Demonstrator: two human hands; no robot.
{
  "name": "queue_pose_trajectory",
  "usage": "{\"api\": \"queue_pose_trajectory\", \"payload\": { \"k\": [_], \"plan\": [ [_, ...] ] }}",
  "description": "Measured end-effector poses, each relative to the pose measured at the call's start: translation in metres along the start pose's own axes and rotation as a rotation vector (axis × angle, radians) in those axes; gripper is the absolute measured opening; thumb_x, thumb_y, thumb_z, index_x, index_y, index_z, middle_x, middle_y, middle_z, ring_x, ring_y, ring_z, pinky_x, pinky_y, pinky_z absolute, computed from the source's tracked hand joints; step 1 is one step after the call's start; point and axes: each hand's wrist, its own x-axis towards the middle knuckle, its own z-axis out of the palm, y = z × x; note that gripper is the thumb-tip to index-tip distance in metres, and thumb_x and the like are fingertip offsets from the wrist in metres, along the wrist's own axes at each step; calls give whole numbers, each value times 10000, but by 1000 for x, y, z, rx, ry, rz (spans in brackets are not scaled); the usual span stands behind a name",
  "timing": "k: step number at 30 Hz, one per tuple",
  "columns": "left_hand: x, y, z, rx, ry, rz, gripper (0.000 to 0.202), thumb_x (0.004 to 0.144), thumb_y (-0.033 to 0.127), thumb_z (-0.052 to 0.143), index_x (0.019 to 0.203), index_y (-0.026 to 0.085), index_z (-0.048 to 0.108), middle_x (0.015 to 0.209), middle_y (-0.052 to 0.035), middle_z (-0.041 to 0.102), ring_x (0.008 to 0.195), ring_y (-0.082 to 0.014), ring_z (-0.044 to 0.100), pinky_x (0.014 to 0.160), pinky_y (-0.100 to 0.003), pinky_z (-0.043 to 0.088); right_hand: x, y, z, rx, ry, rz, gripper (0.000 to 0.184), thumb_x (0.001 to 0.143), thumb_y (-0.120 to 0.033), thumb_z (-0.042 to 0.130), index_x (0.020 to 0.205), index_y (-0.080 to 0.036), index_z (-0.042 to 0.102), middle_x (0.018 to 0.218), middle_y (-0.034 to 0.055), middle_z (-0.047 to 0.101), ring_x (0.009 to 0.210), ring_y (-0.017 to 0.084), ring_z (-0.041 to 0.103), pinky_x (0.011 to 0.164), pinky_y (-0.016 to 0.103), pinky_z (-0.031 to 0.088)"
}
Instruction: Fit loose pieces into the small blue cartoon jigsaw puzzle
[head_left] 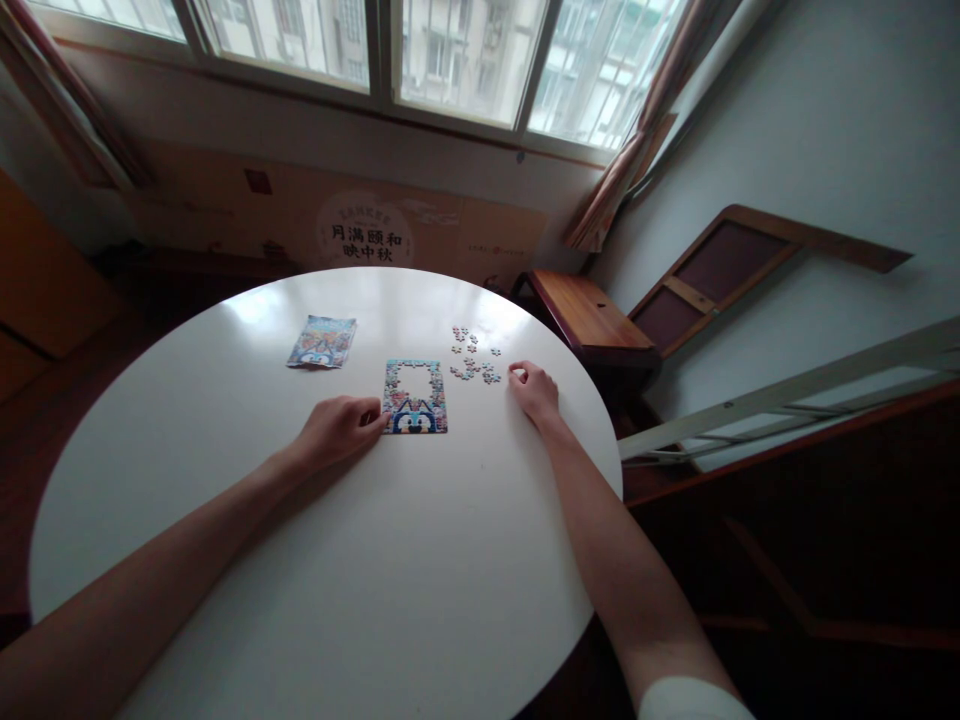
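Observation:
A partly assembled jigsaw puzzle [415, 419] lies flat on the round white table [360, 580]. Its border and lower part show a colourful picture with a blue cartoon face, around a pale gap in the upper middle. My left hand [339, 428] rests with curled fingers at the puzzle's left edge, thumb tip touching or very close to it. Loose jigsaw pieces [470, 368] are scattered to the right of the puzzle. Just right of these, my right hand [535, 388] is closed, finger and thumb pinched together; whatever is between them is too small to make out.
A printed packet [322, 342] with a similar picture lies at the back left of the table. Beyond the table's right rim stand a wooden stool [592, 312] and a folded wooden frame [709, 265] against the wall. Windows [465, 60] are behind.

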Motion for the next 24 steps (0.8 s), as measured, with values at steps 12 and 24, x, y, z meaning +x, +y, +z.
{"api": "queue_pose_trajectory", "payload": {
  "k": [12,24],
  "plan": [
    [0,0,0,-18,8,-1,376,877,472,435,670,200,591,629,-40,630,559,-152,506,555,-266,228,-5,-16,6,65,4,-359,246,845,-178,585,1012,-226,759,929,62,607,861,174,574,863,295,457],
    [0,0,0,-16,13,9,371,880,470,433,682,202,597,638,-31,626,564,-148,502,560,-268,227,-11,-21,2,88,-28,-382,272,839,-202,618,1080,-239,739,976,66,613,960,205,547,934,346,433]
  ]
}}
